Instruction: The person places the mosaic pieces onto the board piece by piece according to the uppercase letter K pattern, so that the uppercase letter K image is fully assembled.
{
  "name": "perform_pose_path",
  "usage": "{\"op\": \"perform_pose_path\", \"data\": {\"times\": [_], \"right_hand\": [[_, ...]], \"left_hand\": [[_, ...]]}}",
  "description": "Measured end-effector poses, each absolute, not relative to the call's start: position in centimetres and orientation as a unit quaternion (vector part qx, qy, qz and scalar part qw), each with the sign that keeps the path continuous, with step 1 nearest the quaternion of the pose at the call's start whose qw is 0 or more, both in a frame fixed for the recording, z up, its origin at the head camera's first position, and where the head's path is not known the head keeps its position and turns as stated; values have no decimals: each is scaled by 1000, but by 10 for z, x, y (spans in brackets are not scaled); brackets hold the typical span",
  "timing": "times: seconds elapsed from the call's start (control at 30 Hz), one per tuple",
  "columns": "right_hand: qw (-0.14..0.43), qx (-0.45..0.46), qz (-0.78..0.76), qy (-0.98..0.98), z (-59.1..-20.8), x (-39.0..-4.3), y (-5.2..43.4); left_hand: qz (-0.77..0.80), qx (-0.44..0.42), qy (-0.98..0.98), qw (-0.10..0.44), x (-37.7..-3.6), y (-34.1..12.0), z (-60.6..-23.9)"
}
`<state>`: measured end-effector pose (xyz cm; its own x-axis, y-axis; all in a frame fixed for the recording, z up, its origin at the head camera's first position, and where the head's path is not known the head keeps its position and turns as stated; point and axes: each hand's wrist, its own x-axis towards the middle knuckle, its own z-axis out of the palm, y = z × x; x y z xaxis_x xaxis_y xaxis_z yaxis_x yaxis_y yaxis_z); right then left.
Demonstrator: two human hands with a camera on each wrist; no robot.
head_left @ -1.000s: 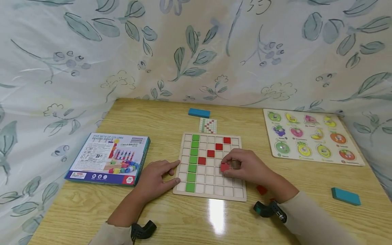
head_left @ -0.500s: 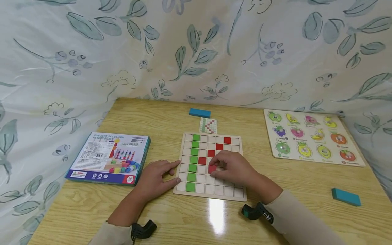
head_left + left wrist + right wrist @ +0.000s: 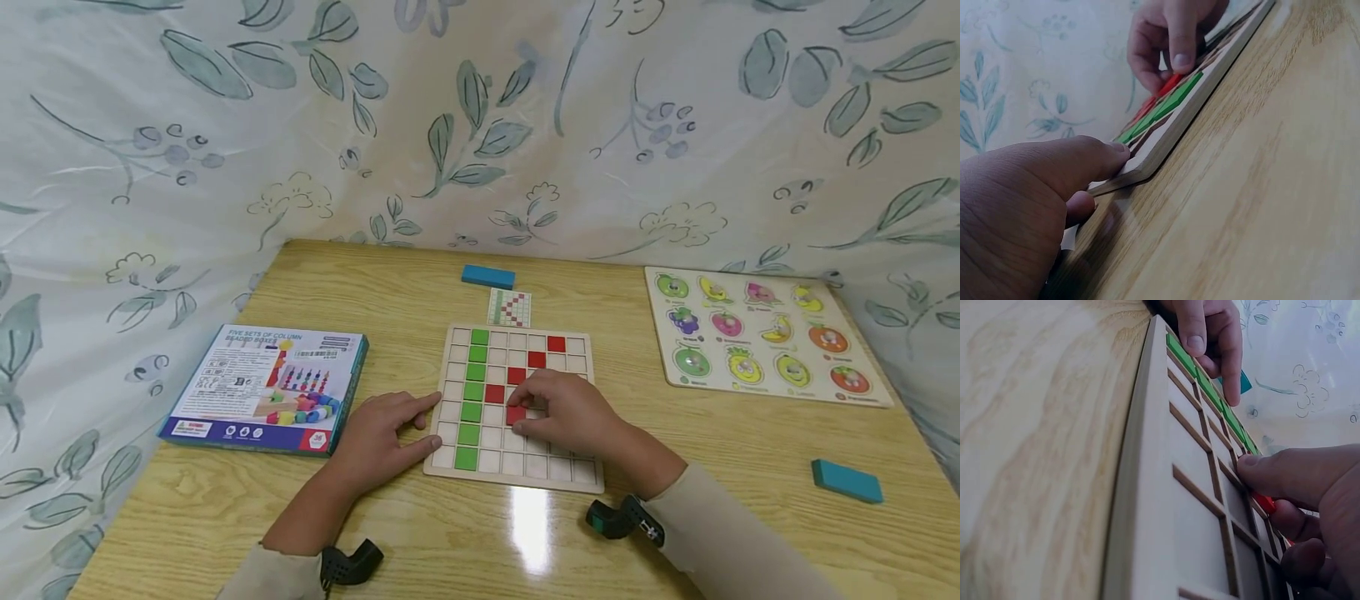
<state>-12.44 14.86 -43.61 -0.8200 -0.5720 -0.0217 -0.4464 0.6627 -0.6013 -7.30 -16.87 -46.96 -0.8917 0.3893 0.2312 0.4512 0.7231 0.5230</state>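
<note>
Right hand point(image 3: 570, 412) has lowered red tile point(image 3: 515, 414) flat into grid.

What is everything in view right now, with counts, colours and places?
Grid board: one, pale wood, table centre.
Green tiles: six, one column at the board's left.
Red tiles: five, on a diagonal; the lowest red tile is under the right fingertips.
Pattern card: one, behind the board.
Blue blocks: two, one far centre, one near right.
Bead-toy box: one, blue, left.
Fruit puzzle: one, right.
Table: wood-grain.
Left hand: holds the board's left edge.
Right hand: pinches the lowest red tile.
</note>
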Motion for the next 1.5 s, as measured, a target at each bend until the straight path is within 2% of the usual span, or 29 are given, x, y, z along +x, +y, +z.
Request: {"op": "perform_pose_path", "data": {"times": [0.43,0.87,1.07,1.5], "right_hand": [[111,-277,-305,905,-438,-125,148],[117,-282,-303,903,-437,-126,149],[117,-283,-305,902,-437,-124,149],[104,-265,-361,888,-433,-120,171]], "left_hand": [[-299,-225,-926,43,-73,-170,-469],[-299,-229,-925,57,-73,-168,-468],[-301,-226,-926,45,-72,-169,-468],[-303,-227,-925,44,-73,-169,-470]]}}
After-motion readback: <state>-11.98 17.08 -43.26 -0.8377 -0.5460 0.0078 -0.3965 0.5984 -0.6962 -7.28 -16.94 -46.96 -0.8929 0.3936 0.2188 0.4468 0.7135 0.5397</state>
